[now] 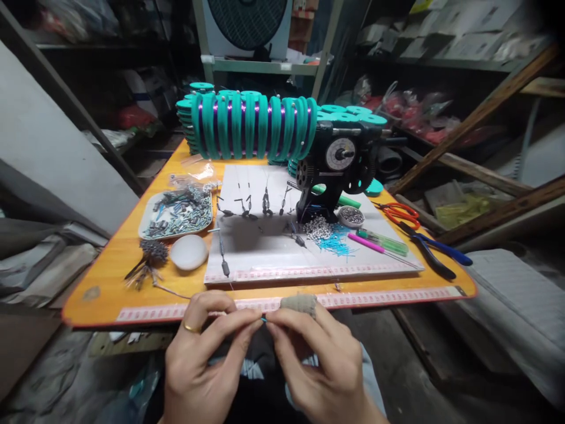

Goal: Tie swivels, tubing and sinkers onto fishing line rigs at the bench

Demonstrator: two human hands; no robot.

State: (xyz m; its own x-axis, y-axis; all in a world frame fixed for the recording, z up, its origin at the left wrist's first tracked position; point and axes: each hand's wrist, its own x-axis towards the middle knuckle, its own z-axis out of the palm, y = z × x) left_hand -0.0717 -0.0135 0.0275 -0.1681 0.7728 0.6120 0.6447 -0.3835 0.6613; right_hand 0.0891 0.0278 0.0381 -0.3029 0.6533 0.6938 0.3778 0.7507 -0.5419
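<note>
My left hand (205, 353), with a ring on one finger, and my right hand (320, 353), with a cloth wrap (299, 304) on a finger, meet at the table's front edge. Thumb and forefinger of each are pinched together. Between the fingertips shows a tiny dark and blue piece (263, 318), mostly covered, so its kind is unclear. Just beyond lies a white board (247, 259) with dark weighted fishing rigs (225, 268) on it. Blue thin tube pieces (338, 241) and silvery beads (318, 228) are heaped on the board's right side.
A black winding machine (329, 171) carries a row of teal spools (251, 126) above the board. Left are a tray of small parts (145, 227) and a white bowl (189, 253). Blue-handled pliers (445, 250), red scissors (399, 213) and a pink-handled tool (366, 242) lie right. A measuring tape (397, 298) runs along the edge.
</note>
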